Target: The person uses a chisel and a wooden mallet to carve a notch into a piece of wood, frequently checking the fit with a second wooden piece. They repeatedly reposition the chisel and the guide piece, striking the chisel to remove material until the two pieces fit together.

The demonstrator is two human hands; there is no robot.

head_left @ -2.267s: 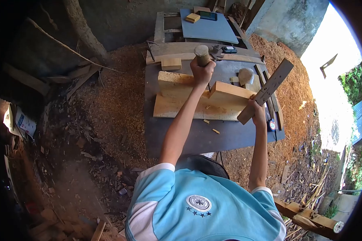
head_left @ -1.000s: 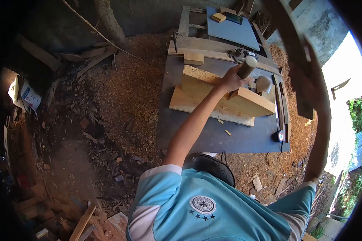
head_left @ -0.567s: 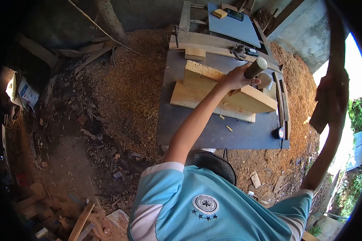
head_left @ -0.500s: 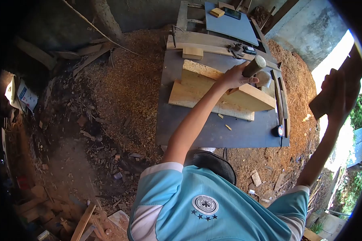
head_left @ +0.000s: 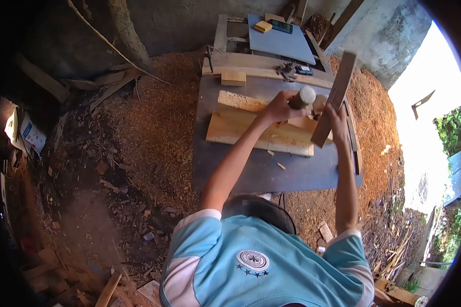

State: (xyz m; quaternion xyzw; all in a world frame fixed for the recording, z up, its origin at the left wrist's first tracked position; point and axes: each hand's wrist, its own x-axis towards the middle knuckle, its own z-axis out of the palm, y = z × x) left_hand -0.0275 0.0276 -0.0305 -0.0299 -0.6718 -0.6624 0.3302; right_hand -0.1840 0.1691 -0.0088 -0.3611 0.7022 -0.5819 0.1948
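Observation:
My left hand (head_left: 280, 107) is closed round the thick round handle of a chisel (head_left: 306, 95); its blade is hidden behind my fingers and the wood. Below it, a pale board with a raised edge (head_left: 241, 101) rests on a wider plank (head_left: 230, 128). My right hand (head_left: 337, 124) grips a brown wooden block (head_left: 338, 97), long and flat, held up slantwise beside the chisel handle. Behind the two hands, a rounded pale thing (head_left: 320, 104) partly shows; I cannot make out what it is.
The dark worktable (head_left: 230, 174) carries a small wood block (head_left: 233, 78), a metal clamp-like tool (head_left: 288, 71) and wood chips (head_left: 281, 166). Farther back, a grey panel (head_left: 281, 43) holds a phone (head_left: 281, 26) and a yellow block (head_left: 263, 26). Sawdust (head_left: 159, 107) covers the floor.
My right hand has swung the wooden block inward from the far right to beside the chisel handle. My left hand still holds the chisel over the board. The whole view has shifted slightly.

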